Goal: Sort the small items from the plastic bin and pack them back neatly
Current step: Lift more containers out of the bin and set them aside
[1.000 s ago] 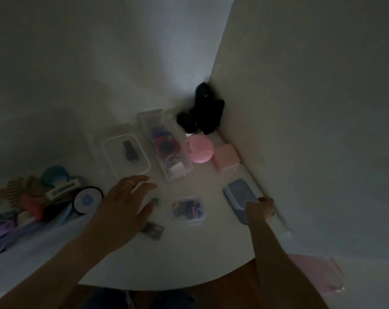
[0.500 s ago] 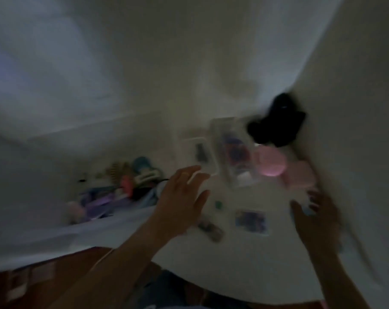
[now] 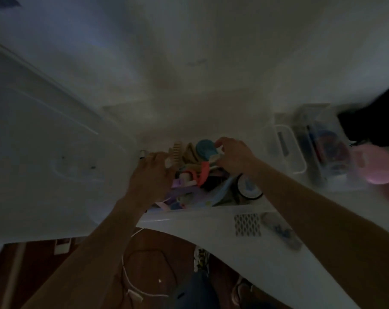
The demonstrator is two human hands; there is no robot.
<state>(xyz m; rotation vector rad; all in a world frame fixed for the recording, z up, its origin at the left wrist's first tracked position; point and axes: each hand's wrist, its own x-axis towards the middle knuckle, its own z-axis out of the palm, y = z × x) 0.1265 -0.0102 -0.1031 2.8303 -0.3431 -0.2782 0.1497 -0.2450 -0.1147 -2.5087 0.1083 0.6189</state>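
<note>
Both hands in the pile of small items [image 3: 195,175] at frame centre, on the white bench [image 3: 267,248]. Left hand [image 3: 150,177] curled over its left edge, right hand [image 3: 233,158] fingers curled into the top; what either grips, can't tell, too dark. Clear containers [image 3: 285,150] sit at right.

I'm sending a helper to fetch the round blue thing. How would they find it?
Go to the jumbled pile on the white table, where both hands work. At its far edge, just left of the right hand, sits the blue round item, the pile's only teal-blue disc.
</note>
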